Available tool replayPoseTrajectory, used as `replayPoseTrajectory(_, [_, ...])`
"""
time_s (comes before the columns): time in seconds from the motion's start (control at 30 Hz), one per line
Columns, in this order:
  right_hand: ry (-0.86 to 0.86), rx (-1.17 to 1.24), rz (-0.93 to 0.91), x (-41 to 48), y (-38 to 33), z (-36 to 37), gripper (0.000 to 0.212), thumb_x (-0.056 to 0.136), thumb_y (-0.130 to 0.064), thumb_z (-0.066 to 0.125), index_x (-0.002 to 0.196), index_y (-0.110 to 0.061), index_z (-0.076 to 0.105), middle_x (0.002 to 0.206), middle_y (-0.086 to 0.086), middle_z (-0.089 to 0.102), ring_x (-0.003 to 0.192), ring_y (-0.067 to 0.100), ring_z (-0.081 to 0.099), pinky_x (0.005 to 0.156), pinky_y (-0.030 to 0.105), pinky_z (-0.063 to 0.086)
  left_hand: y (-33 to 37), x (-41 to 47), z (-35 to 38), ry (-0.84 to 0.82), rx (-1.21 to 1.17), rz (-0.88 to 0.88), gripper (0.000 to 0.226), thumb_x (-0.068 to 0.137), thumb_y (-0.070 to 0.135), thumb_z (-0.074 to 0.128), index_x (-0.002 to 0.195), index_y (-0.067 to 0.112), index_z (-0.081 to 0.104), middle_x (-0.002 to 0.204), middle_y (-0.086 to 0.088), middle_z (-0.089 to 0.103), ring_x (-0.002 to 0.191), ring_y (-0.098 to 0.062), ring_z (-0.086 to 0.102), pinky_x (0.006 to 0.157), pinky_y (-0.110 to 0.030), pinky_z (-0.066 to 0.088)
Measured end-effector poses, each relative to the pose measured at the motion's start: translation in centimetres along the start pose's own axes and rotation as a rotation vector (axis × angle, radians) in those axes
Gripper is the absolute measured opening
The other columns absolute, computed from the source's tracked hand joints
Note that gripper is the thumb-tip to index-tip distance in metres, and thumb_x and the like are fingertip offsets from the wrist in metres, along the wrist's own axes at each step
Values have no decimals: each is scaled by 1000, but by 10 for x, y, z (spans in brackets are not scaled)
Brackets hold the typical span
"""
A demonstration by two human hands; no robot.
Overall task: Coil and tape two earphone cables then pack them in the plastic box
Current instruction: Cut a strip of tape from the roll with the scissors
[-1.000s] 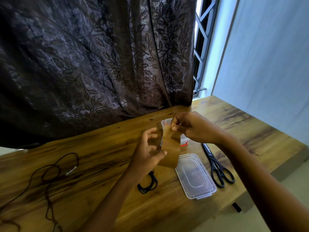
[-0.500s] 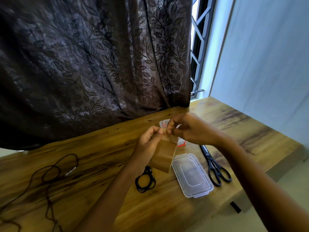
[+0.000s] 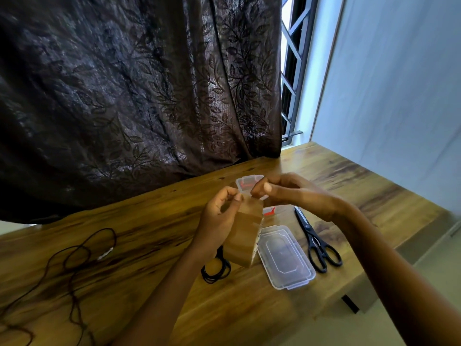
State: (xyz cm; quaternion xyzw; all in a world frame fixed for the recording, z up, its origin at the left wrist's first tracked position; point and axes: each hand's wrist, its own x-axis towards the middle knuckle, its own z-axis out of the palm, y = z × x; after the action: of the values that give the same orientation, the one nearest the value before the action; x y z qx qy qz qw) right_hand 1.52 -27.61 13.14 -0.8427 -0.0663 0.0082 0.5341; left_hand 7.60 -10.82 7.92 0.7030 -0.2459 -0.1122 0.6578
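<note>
Head view:
- L hand [image 3: 217, 221] grips the brown packing tape roll [image 3: 245, 233], fingers curled round its far side, thumb at the top rim. Roll is held upright above the table [image 3: 149, 221], in front of the chest.
- R hand [image 3: 291, 193] has fingers curled and pinches at the roll's top edge, prob picking for the free end. Can't tell if the end is lifted yet.
- Roll: light, stiff core, slick backing, sticky underside. Best held by core/sides as L does. A peeled strip will likely curl and stick to itself or to skin, so keep it taut.
- Coiled earphone cable [image 3: 215, 269]: lies on the table just below L wrist, partly hidden by it. No tape visible on it. Thin, springy, very light, so the coil prob loosens if nudged. Pinch across all loops at one spot, wrap tape there.
- 2nd earphone cable [image 3: 74, 255]: loose tangle far L on the table, well apart from the hands, white bit mid-run. Limp, snags easily; find an end first, don't drag the bunch.
- Plastic box [image 3: 245, 181]: clear w/ red latches, behind the hands, mostly hidden by them. Contents not visible.
- Clear lid [image 3: 285, 255]: flat on the table, R of the roll. Light, slides easily.
- Scissors [image 3: 315, 242]: black, closed, just R of the lid, handles toward the person. Reachable by R hand w/o crossing anything.
- Obstacles: lid sits between coil and scissors. Dark curtain [image 3: 137, 96] hangs down to the table's back edge, clear of the work zone.
</note>
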Motion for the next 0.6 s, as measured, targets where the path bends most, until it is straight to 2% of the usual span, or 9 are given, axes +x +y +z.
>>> replayPoseTrajectory(0.13, [274, -38, 123, -8, 28, 0, 41, 87, -46, 49, 102, -10, 62, 100, 5, 68, 89, 11, 67, 78, 19, 54, -6, -2, 1, 18, 20, -31, 16, 94, 28, 46, 83, 22, 56, 81, 4, 60, 74, -10, 55, 62, -28, 45])
replayPoseTrajectory(0.27, [455, -26, 319, -22, 84, -1, 19, 89, -29, 56, 91, -11, 62, 93, 9, 69, 88, 21, 66, 76, 31, 52, -8, -4, 4, 35, 26, -48, 17, 94, 30, 46, 85, 20, 55, 84, 0, 60, 77, -14, 54, 64, -33, 45])
replayPoseTrajectory(0.33, [570, -187, 432, -31, 115, 1, 17, 88, -24, 60, 84, -8, 64, 87, 12, 69, 83, 26, 65, 73, 36, 50, -9, -5, 7, 59, 40, -52, 17, 94, 32, 46, 86, 21, 56, 88, -2, 62, 80, -17, 56, 66, -37, 46])
replayPoseTrajectory(0.4, [664, -463, 525, -42, 144, 5, 18, 86, -20, 61, 83, -2, 64, 85, 16, 68, 83, 31, 63, 69, 33, 45, -11, -6, 9, 83, 46, -63, 17, 94, 33, 46, 84, 25, 56, 90, -1, 62, 82, -21, 57, 68, -39, 48])
replayPoseTrajectory(0.47, [687, -613, 566, -54, 168, 9, 17, 84, -16, 61, 80, 0, 59, 86, 20, 67, 85, 34, 62, 67, 34, 43, -11, -6, 11, 103, 48, -81, 17, 94, 35, 46, 82, 29, 56, 89, 0, 62, 82, -23, 57, 69, -41, 49])
replayPoseTrajectory(0.6, [592, -726, 644, -70, 194, 19, 17, 82, -18, 60, 79, -5, 49, 91, 21, 64, 88, 35, 60, 67, 36, 43, -11, -5, 10, 116, 52, -107, 16, 93, 38, 45, 81, 33, 55, 93, -1, 61, 88, -25, 58, 73, -45, 52])
